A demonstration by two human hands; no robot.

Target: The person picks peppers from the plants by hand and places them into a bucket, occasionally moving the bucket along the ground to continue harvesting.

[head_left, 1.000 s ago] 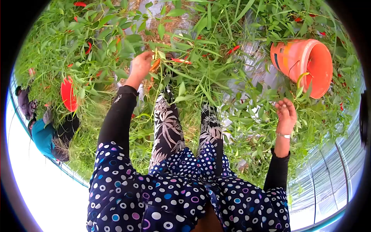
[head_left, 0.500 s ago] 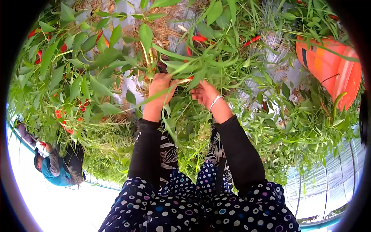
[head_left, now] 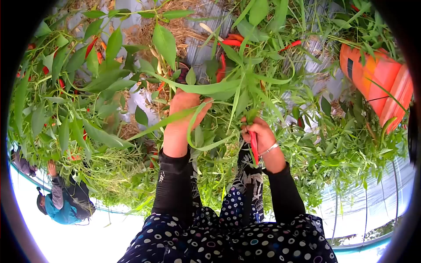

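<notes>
A long red chili pepper [head_left: 254, 148] points down from the fingers of my right hand [head_left: 262, 133], which is closed on it and wears a silvery bracelet at the wrist. Green leaves touch the fingertips there. My left hand [head_left: 183, 109] is curled among the stems of the chili plant [head_left: 166, 41]. Long grass-like blades cross in front of it, and what its fingers hold is hidden. Just above and between the hands hang more red chilies [head_left: 221, 69]. Another red chili [head_left: 290, 45] shows farther right.
An orange container [head_left: 375, 87] leans among the plants at the right. Dense pepper foliage [head_left: 66, 109] fills the left. Dry straw [head_left: 175, 26] lies on silvery sheeting [head_left: 201, 48]. A person in a teal top [head_left: 63, 212] works at the lower left.
My right hand has moved down and right, away from the left hand, and a red chili now shows in it. My left hand stays among the stems, slightly lower.
</notes>
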